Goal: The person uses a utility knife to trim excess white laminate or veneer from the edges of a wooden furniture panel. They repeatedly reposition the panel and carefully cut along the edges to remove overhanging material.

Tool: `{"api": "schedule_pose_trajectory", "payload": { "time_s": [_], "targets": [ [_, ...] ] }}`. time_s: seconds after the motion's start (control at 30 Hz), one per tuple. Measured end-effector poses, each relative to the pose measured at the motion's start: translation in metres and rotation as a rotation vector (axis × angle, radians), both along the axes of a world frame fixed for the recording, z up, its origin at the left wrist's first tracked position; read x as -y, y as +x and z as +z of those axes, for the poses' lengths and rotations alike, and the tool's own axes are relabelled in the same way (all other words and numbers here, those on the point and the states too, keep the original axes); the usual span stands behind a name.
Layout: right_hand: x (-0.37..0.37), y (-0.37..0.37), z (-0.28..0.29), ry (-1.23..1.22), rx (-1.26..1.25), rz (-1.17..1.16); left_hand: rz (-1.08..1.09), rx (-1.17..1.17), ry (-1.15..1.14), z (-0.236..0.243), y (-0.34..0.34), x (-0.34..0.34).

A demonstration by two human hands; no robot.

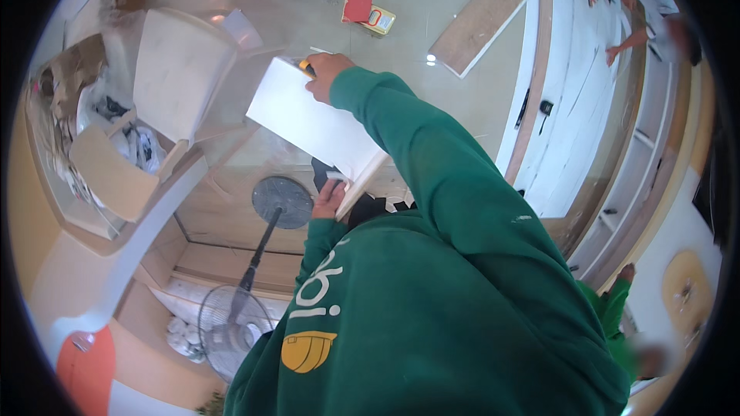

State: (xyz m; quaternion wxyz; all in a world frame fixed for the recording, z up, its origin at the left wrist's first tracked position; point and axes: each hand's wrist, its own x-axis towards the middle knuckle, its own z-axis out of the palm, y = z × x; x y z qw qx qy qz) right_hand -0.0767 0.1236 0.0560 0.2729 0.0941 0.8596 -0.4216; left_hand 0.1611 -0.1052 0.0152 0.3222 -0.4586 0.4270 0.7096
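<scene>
A white board (297,112) with a pale wooden edge slants across the middle, in front of my body. My right hand (327,73) is at its far upper corner, closed on a small yellow-and-black tool (307,67) whose type I cannot make out. My left hand (331,194) grips the board's lower end, fingers curled by a small pale piece at the edge. My right arm crosses over the board's right part. Dark shapes partly show beneath the board.
A chair (177,69) and cluttered ledge stand left, a pedestal fan (231,323) lower left. A yellow container (379,21), a plank (482,19) and long white panels (574,131) lie ahead and right. Other people (671,38) are at upper right; a green-sleeved person (617,300) is at lower right.
</scene>
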Motion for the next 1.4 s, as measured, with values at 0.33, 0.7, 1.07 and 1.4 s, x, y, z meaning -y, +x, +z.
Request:
{"api": "schedule_pose_trajectory", "payload": {
  "time_s": [0.33,0.7,1.07,1.4],
  "targets": [
    [-0.144,0.135,0.062,-0.102,0.032,-0.589,0.400,-0.015,0.156,-0.002,0.003,-0.152],
    [-0.053,0.189,0.056,0.148,-0.083,-0.574,-0.104,0.206,-0.025,0.044,0.017,-0.080],
    [0.091,0.189,0.149,-0.246,0.050,-0.336,-0.501,-0.549,-0.041,0.130,-0.069,0.042],
    [0.138,0.188,0.182,0.013,0.013,-0.437,-1.295,-0.868,0.182,0.154,-0.162,0.073]
  ]
}}
